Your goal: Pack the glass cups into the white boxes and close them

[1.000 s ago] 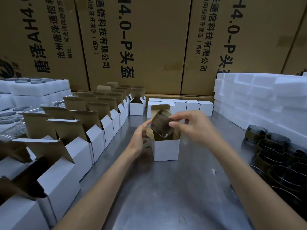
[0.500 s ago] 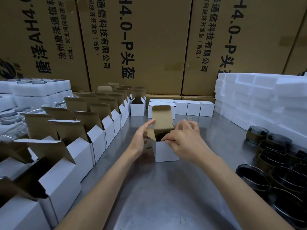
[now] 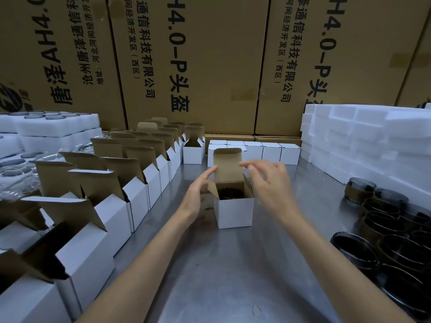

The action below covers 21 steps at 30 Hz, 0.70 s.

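Starting at our left, we see white foam trays (image 3: pixel 56 127) with round pockets, soft-edged and matte, and beside them a long double row of open white boxes (image 3: pixel 112 213), their brown cardboard flaps standing up at angles. Our left hand (image 3: pixel 196 194) sits just left of the middle box, fingers straight and relaxed, gripping nothing; the fingertips lie at the edge of the raised lid, though we cannot tell whether they quite touch it. The white box (image 3: pixel 234 212) itself is a small square carton standing upright on the brushed steel table (image 3: pixel 221 276), its kraft-brown lid flap (image 3: pixel 228 164) upright and the side flaps splayed. Down inside it rests the glass cup (image 3: pixel 231 193), dark, round and glossy, only its upper part showing. Our right hand (image 3: pixel 270 183) hovers just right of the lid, fingers loosely spread and a little blurred, holding nothing. Behind the box, a neat row of closed white boxes (image 3: pixel 263 151) lines the foot of tall brown cartons (image 3: pixel 198 54) printed with black lettering. Further right stands a stack of white foam blocks (image 3: pixel 363 141), rough-cut and rectangular, and below it a cluster of dark smoked-glass cups (image 3: pixel 396 231), cylindrical with thin shiny rims, crowded together on the table.
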Each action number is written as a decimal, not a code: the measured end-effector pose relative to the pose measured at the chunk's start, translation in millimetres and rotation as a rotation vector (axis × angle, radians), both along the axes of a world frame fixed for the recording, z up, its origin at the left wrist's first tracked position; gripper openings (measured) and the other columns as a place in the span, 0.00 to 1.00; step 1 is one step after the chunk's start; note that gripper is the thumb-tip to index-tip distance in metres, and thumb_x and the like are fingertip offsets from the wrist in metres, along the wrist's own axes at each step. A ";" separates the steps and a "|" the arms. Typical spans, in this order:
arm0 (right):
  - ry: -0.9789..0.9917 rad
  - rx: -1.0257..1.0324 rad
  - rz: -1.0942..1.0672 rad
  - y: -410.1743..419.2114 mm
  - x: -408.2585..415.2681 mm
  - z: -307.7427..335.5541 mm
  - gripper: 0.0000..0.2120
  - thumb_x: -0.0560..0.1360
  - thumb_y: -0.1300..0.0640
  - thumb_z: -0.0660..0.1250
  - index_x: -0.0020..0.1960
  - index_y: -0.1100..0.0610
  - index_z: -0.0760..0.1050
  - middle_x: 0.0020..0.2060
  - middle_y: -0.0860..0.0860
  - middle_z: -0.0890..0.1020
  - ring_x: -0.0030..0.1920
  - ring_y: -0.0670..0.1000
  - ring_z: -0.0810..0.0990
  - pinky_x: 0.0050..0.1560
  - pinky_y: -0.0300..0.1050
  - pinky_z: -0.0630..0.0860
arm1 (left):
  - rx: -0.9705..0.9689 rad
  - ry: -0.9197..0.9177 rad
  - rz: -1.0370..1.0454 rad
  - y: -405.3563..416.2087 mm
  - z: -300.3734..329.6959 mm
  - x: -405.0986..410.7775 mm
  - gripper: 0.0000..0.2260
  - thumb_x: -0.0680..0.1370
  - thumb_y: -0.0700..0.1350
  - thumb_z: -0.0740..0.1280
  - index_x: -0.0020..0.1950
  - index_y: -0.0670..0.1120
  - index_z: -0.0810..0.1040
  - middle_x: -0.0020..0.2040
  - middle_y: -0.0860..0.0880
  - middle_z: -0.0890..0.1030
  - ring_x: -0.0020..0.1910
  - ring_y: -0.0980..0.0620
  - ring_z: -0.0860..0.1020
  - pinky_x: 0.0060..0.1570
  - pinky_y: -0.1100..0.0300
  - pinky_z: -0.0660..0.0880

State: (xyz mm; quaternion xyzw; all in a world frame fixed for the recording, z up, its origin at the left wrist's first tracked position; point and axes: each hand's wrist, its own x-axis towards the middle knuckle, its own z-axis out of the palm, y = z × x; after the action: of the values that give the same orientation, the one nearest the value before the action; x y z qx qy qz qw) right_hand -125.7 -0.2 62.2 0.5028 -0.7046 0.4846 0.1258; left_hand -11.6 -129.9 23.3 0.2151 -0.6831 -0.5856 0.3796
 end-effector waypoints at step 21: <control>-0.678 0.101 0.358 1.6 -11.7 -37.3 0.09 0.79 0.60 0.61 0.54 0.47 0.72 0.58 0.45 0.76 0.56 0.44 0.75 0.52 0.40 0.71 | -0.051 -0.030 -0.026 7.9 -4.4 -6.2 0.10 0.79 0.37 0.63 0.45 0.52 0.78 0.50 0.51 0.80 0.51 0.50 0.77 0.42 0.58 0.71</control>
State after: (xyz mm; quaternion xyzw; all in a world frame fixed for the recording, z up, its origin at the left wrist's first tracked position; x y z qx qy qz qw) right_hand -137.5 1.4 24.9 0.4350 -0.6303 0.6021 -0.2258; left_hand -17.8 -122.0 18.9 0.2053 -0.7063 -0.5694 0.3672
